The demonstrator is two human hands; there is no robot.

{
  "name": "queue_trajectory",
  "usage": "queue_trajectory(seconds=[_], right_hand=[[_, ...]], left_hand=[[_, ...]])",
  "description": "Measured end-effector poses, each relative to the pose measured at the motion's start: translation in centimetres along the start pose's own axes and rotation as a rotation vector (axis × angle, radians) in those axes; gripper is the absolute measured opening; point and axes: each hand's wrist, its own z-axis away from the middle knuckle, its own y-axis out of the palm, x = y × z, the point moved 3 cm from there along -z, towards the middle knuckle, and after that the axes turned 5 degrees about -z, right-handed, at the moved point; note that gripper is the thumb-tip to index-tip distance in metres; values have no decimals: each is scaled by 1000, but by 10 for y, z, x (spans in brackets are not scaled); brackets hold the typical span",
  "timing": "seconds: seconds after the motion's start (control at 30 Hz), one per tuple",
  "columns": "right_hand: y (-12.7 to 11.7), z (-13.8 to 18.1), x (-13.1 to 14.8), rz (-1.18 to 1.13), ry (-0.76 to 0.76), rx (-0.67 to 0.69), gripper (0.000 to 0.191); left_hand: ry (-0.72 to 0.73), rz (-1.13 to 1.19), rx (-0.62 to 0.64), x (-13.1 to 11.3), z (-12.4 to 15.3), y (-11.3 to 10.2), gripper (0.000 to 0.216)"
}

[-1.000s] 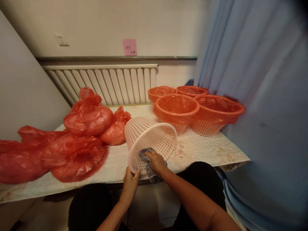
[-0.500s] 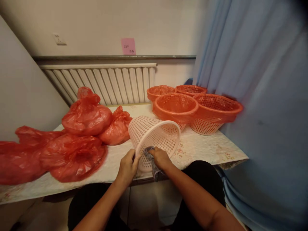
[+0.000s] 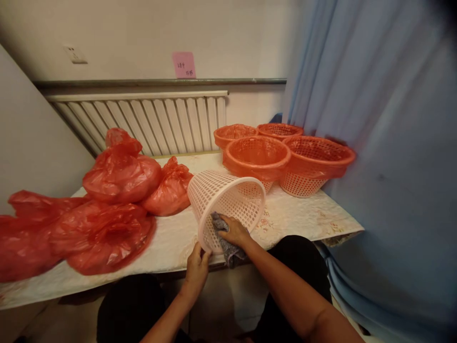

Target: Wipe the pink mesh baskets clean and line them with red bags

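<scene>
A pale, perforated plastic wastebasket [image 3: 209,188] lies tilted on its side on the table, its mouth turned toward me and to the right. My left hand [image 3: 197,266] is closed on the lower left of its rim, thumb and fingers pinching the edge. Inside the mouth, my right hand [image 3: 233,232] grips a grey cloth [image 3: 230,251] near the inner wall. Part of the cloth hangs out over the rim. Some of my right fingers are hidden by the cloth.
Several perforated baskets lined with red bags [image 3: 259,155] stand at the back right. Several full red plastic bags [image 3: 110,233] are heaped on the left of the cloth-covered table [image 3: 171,238]. A radiator [image 3: 143,121] is behind, and a blue curtain [image 3: 385,166] hangs at the right.
My left hand has slid down the rim to its lower edge. My right hand and the cloth have shifted slightly inside the mouth, and more of the cloth shows. The view has shifted slightly.
</scene>
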Motion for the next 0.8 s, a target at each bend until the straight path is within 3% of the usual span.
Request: queue_trajectory(seconds=[0.1, 0.33, 0.57, 0.67, 0.8], right_hand=[[5, 10, 11, -45, -110, 37, 74], [8, 18, 24, -32, -121, -32, 64], [-6, 7, 30, -578, -67, -100, 59], [-13, 17, 44, -791, -149, -33, 58], [-14, 30, 61, -757, -278, -10, 65]], left_hand=[[70, -61, -27, -7, -6, -8, 13], [189, -161, -87, -24, -6, -19, 14], [212, -136, -29, -33, -6, -29, 12], [200, -111, -5, -31, -6, -27, 12], [226, -143, -12, -33, -8, -23, 12]])
